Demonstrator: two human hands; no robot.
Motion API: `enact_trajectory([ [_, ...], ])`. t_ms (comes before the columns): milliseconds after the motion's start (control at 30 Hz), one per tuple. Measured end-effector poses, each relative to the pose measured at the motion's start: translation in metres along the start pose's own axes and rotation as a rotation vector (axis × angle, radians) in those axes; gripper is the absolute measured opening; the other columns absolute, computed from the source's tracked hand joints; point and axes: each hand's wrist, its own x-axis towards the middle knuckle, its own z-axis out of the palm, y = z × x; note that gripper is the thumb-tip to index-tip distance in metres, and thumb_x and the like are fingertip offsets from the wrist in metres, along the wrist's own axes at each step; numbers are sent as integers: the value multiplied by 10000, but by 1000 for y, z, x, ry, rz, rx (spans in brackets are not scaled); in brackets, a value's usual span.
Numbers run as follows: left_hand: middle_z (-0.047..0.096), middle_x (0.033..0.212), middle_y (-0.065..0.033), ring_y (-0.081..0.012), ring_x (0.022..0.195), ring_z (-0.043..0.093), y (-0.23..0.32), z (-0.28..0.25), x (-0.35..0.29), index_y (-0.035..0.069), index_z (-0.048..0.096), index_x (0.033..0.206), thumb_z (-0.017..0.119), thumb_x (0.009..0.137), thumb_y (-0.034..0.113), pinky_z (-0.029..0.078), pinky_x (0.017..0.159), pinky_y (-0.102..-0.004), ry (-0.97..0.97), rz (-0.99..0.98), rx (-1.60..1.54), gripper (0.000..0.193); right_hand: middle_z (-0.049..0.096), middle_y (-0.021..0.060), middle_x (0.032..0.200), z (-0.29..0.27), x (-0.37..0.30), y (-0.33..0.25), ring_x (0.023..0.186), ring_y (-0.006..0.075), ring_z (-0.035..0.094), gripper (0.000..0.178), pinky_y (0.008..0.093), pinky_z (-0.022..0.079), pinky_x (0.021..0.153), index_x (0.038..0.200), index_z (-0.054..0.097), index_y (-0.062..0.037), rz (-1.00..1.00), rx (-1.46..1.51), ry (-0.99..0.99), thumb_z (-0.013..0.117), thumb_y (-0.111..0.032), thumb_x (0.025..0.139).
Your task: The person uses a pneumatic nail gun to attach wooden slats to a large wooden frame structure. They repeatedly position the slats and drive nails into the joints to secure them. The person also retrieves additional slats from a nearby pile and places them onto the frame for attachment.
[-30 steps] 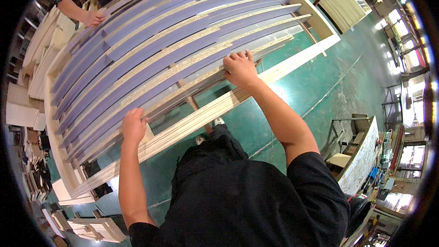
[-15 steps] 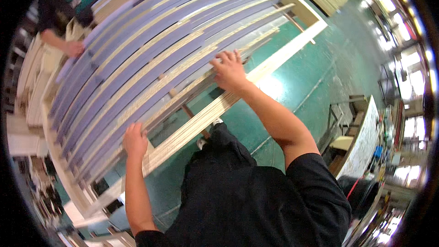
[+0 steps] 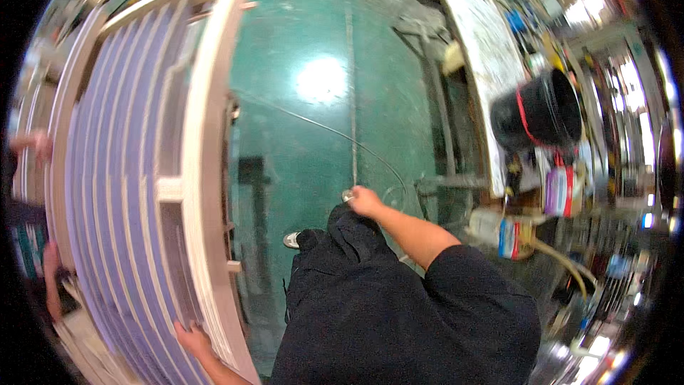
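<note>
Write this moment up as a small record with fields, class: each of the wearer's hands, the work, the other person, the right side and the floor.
Left hand: at the near side of the wooden frame, beside the slats; contact unclear
Right hand: before the body, apart from the frame; grip unclear
Slats: purple sides, pale edges, side by side inside the frame
Co-worker's hand: beyond the slats, blurred
Right side: whitish-topped bench, black bucket with red band
Floor: green, thin cable across it
</note>
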Motion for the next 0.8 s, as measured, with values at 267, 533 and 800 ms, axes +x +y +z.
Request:
enact_trajectory([
  [267, 617, 1300, -310, -446, 1168, 617, -16, -10, 10, -99, 513, 1400, 656, 922, 58, 504, 1012, -481, 370, 198, 683, 523, 639, 255, 1173, -216, -62, 313, 1127, 453, 607, 350, 541, 494, 977, 1196, 613, -70, 541, 7, 966, 700, -163, 870],
  [533, 627, 1339, -254, -406, 1300, 557, 27, 83, -62, -52, 604, 1345, 583, 956, 99, 412, 1131, -490, 445, 185, 470, 418, 678, 225, 1316, -393, -45, 474, 1163, 418, 676, 615, 528, 538, 988, 1361, 636, -61, 905, -401, 662, 638, -499, 930],
  [800, 541, 1425, -176, -393, 1359, 475, 42, 106, -119, 165, 588, 1442, 660, 964, 284, 371, 1142, -545, 446, 83, 498, 498, 691, 246, 1304, -411, -7, 594, 1170, 428, 645, 804, 583, 512, 966, 1263, 694, 63, 1003, -94, 493, 524, -660, 954],
])
